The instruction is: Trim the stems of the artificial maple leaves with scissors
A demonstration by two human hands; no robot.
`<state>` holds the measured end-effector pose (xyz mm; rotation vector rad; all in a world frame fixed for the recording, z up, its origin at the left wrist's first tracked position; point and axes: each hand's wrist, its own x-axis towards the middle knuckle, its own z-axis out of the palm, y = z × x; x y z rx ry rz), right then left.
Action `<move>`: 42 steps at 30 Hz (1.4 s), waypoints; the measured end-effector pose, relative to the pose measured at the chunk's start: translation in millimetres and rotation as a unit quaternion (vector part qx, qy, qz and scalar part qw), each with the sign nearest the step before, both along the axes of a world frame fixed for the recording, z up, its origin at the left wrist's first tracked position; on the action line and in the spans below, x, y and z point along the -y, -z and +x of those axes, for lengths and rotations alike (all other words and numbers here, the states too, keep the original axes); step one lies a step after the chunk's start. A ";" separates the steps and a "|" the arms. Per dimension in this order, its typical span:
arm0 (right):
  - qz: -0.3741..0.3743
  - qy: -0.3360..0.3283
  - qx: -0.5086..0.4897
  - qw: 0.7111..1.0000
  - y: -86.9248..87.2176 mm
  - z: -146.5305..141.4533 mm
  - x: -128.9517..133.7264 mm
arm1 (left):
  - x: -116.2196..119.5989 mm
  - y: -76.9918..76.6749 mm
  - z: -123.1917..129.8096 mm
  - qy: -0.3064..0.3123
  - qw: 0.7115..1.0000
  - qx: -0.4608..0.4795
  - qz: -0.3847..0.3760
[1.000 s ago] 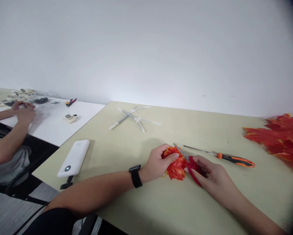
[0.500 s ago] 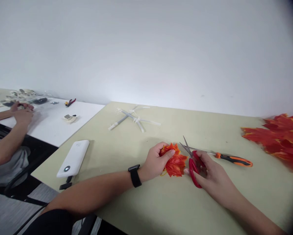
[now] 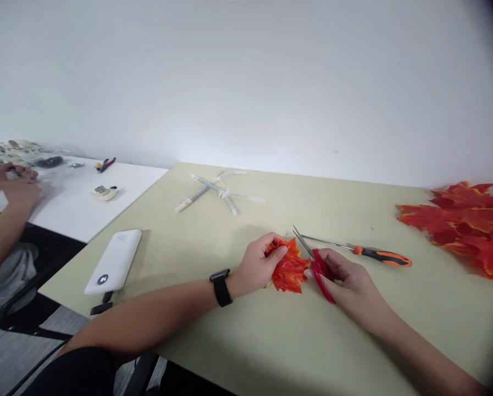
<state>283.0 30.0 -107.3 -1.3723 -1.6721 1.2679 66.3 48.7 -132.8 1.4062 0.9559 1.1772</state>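
1. Both hands work close together near the front edge of the table. The left hand (image 3: 258, 265) is curled, its thumb pinching an orange-red artificial leaf (image 3: 289, 270) against the fingers.
2. The right hand (image 3: 347, 287) is closed around the loops of red-handled scissors (image 3: 321, 273). Their slightly parted steel blades (image 3: 303, 243) point away from the person, just beside the leaf's edge. Whether they are biting into the leaf cannot be told.
3. The leaf is held in the air or just above the table, between the hands; from this view, it cannot be told whether it touches the surface. Some of its edge is hidden by the left fingers, so any cut along it cannot be made out.
4. One leaf is in the hands, while a heap of similar leaves (image 3: 460, 228) lies at the table's right end.
5. An orange-and-black screwdriver (image 3: 382, 257) lies just beyond the scissors. A white power bank (image 3: 113, 261) lies to the left, and a cross of white plastic rods (image 3: 217, 190) lies farther back on the pale green table (image 3: 238, 341).
6. To the left, a co-worker's hands (image 3: 17, 184) work at a white table (image 3: 131, 184), near small pliers (image 3: 105, 164).
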 end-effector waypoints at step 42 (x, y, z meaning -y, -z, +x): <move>0.111 -0.047 0.154 0.981 -1.7 9.6 -6.6 | 1.1 -5.7 -3.9 0.014 0.999 -0.027 0.023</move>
